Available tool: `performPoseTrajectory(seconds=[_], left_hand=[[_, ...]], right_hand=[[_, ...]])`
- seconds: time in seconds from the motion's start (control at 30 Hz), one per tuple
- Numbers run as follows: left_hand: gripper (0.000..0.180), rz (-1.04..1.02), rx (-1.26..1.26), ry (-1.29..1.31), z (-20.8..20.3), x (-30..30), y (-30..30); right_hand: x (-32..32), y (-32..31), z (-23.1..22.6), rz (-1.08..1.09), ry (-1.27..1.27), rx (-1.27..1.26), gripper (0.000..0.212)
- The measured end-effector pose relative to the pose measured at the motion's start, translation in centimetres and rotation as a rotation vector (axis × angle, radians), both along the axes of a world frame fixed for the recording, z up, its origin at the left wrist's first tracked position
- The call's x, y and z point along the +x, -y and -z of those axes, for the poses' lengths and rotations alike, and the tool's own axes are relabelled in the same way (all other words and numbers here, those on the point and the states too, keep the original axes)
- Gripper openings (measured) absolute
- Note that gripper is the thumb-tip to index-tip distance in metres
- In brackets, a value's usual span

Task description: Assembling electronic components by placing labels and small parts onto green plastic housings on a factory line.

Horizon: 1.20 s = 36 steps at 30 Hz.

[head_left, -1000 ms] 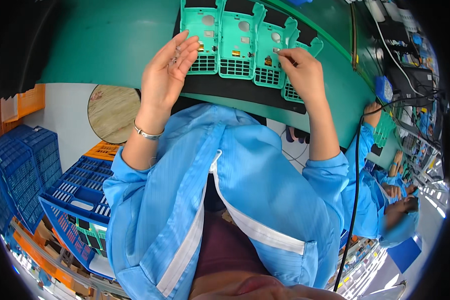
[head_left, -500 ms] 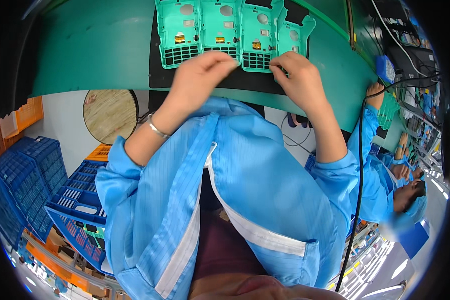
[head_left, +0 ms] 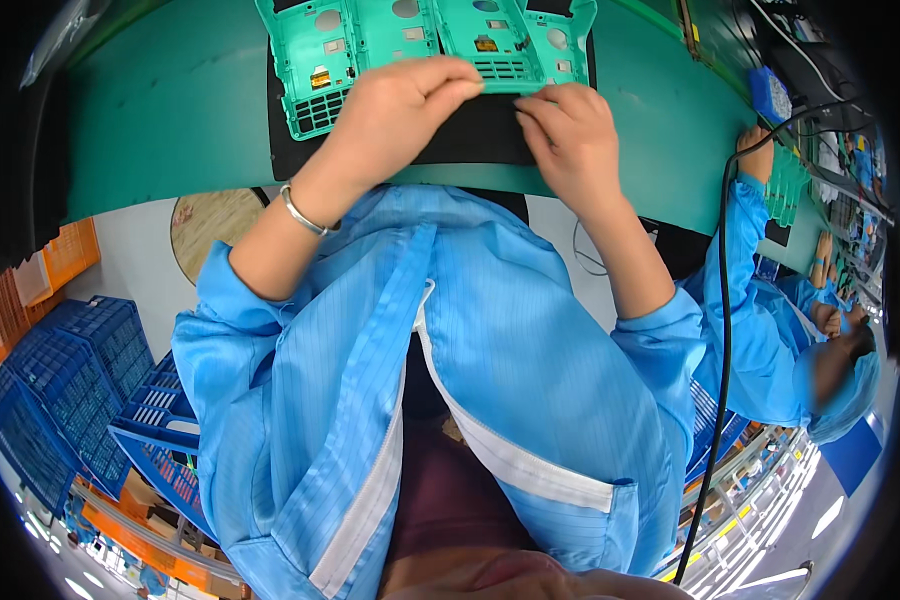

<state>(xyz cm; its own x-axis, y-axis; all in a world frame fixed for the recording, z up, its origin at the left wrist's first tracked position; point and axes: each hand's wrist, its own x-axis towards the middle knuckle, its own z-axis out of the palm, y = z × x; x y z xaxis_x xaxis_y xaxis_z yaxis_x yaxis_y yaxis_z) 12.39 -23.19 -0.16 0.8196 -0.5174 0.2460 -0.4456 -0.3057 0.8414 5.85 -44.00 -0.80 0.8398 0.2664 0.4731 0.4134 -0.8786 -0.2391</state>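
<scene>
Several green plastic housings (head_left: 308, 60) lie side by side on a black mat (head_left: 470, 140), with round and square cutouts and a slotted grille at the near end. My left hand (head_left: 395, 115) is closed, thumb against fingers, at the near left corner of the third green plastic housing (head_left: 500, 68). My right hand (head_left: 575, 140) pinches the same near edge further right. That edge looks raised and tilted between my hands. My left hand hides the near end of the second housing (head_left: 400, 35). The right hand's fingers partly cover the fourth housing (head_left: 562, 45).
The green bench top (head_left: 170, 120) spreads around the mat. A black cable (head_left: 722, 350) hangs down at the right. Beside it a co-worker in a blue sleeve (head_left: 740, 220) rests a hand on the bench. Blue crates (head_left: 95, 350) and a round stool (head_left: 210, 225) stand at left.
Both hands have moved away from me to the third housing's near edge, which has shifted farther off and looks lifted. The whole view has shifted slightly.
</scene>
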Motion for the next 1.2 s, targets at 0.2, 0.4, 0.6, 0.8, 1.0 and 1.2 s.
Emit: performPoseTrajectory(seconds=[0.2,0.4,0.6,0.8,1.0,1.2], left_hand=[[0.021,-0.042,-0.123,-0.218,-1.7,1.1,0.5],[0.02,-0.043,-0.149,-0.23,-1.0,0.6,0.1],[0.016,0.056,0.196,0.119,1.9,-2.1,-0.1],[0.014,0.025,0.144,0.196,2.8,-3.2,0.2],[0.025,-0.06,-0.692,-1.146,0.5,-3.6,-2.6],[0.027,-0.128,-0.841,-1.17,0.0,-4.0,-2.4]], right_hand=[[2.4,-1.4,1.6,0.005,0.048,-0.082,0.011],[1.8,-0.7,0.7,-0.063,0.053,-0.082,0.009],[2.9,4.3,-0.4,0.044,0.149,-0.049,0.011],[5.6,5.0,0.5,-0.126,0.104,-0.225,0.007],[4.2,4.9,-0.3,0.087,0.098,-0.119,0.009],[4.8,2.8,-0.2,0.215,-0.076,-0.279,0.009]])
